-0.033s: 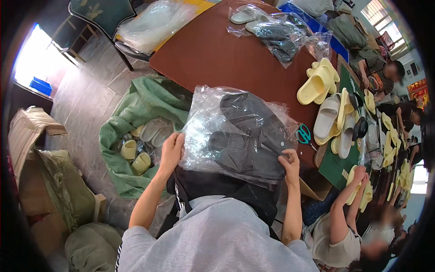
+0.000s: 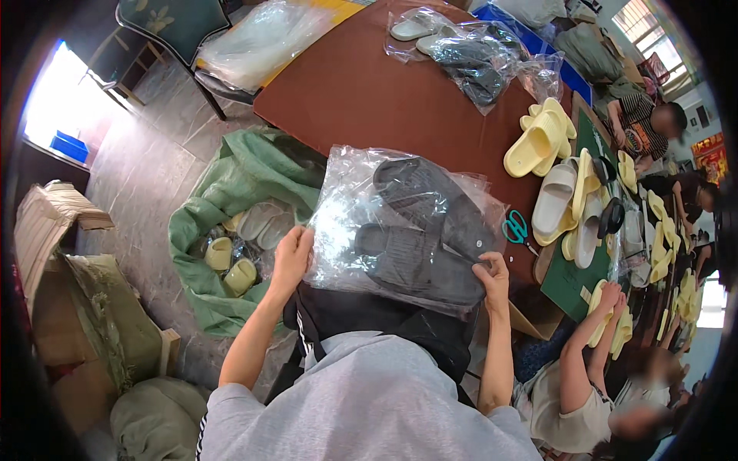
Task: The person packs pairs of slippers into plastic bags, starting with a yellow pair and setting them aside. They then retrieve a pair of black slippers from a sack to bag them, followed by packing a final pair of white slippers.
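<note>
Meanwhile, nothing is shifting since the earlier frame: the same view, the same grips. The brown table is spreading ahead, and a green sack of pale slippers is sitting open on the stone floor at the person's left. Above the lap, a clear plastic bag holding a pair of dark grey slippers is being held up. The left hand is pinching its left edge; the right hand is gripping its right corner. Teal scissors are lying just beside.
</note>
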`<act>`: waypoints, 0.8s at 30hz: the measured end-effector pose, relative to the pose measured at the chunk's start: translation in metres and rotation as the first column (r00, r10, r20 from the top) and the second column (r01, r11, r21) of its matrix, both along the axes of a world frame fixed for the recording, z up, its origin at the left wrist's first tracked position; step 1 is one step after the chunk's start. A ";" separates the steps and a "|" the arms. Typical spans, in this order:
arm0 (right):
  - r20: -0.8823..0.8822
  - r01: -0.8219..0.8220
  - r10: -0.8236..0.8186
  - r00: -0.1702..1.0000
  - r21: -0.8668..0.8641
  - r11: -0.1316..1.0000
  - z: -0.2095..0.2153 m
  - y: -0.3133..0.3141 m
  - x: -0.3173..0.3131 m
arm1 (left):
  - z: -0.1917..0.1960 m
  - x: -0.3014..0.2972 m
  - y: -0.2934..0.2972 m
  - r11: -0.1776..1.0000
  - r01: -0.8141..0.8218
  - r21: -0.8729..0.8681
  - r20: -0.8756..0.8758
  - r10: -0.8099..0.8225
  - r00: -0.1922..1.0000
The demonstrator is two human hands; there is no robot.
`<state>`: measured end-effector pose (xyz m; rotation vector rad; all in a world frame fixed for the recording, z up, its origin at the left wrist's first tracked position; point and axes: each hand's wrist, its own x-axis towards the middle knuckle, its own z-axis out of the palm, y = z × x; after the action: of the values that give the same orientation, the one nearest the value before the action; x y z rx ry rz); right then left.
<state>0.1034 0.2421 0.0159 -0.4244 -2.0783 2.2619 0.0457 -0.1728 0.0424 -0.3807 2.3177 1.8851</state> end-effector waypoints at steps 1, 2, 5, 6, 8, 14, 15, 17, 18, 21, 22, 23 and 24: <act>0.017 -0.028 0.028 0.999 -0.005 1.000 -0.001 0.002 -0.001 | -0.009 0.003 -0.003 0.999 0.040 0.023 0.032 -0.041 0.999; 0.034 -0.056 0.056 0.998 -0.010 0.998 -0.002 0.004 -0.001 | -0.018 0.006 -0.007 0.996 0.079 0.048 0.063 -0.082 0.995; 0.069 -0.095 0.092 0.993 0.044 0.994 -0.002 0.009 -0.005 | -0.004 0.008 0.002 0.977 0.159 -0.139 0.050 -0.153 0.987; 0.069 -0.095 0.092 0.993 0.045 0.994 -0.002 0.010 -0.008 | 0.000 0.008 0.003 0.950 0.206 -0.235 0.044 -0.201 0.979; 0.099 -0.146 0.137 0.986 0.089 0.985 -0.004 0.013 -0.012 | -0.001 0.000 -0.004 0.892 0.267 -0.366 0.124 -0.238 0.963; 0.119 -0.188 0.177 0.977 0.088 0.978 -0.009 0.021 -0.021 | 0.000 -0.068 -0.004 0.856 0.160 -0.492 -0.174 -0.277 0.945; 0.118 -0.191 0.180 0.977 0.093 0.977 -0.009 0.021 -0.022 | -0.013 -0.084 -0.001 0.859 0.156 -0.488 -0.177 -0.272 0.946; 0.130 -0.199 0.185 0.974 0.106 0.974 -0.015 0.023 -0.022 | -0.031 -0.114 0.008 0.915 0.183 -0.360 -0.037 -0.210 0.977; 0.142 -0.188 0.171 0.975 0.110 0.976 -0.019 0.027 -0.019 | -0.032 -0.127 0.018 0.905 0.201 -0.375 0.007 -0.214 0.977; 0.153 -0.184 0.169 0.974 0.088 0.979 -0.015 0.022 -0.018 | -0.040 -0.151 0.036 0.899 0.239 -0.367 0.102 -0.216 0.971; 0.144 -0.205 0.187 0.972 0.119 0.971 -0.015 0.020 -0.020 | -0.058 -0.157 0.034 0.891 0.166 -0.424 0.014 -0.176 0.984; 0.143 -0.209 0.191 0.971 0.119 0.971 -0.017 0.019 -0.023 | -0.072 -0.163 0.033 0.876 0.092 -0.473 -0.073 -0.143 0.987; 0.144 -0.214 0.195 0.970 0.129 0.968 -0.017 0.019 -0.022 | -0.075 -0.167 0.035 0.904 0.078 -0.421 -0.081 -0.123 0.989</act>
<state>0.0810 0.2616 -0.0016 -0.3750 -2.4373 2.2228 -0.1208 -0.1380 -0.0331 -0.1976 2.7511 1.3827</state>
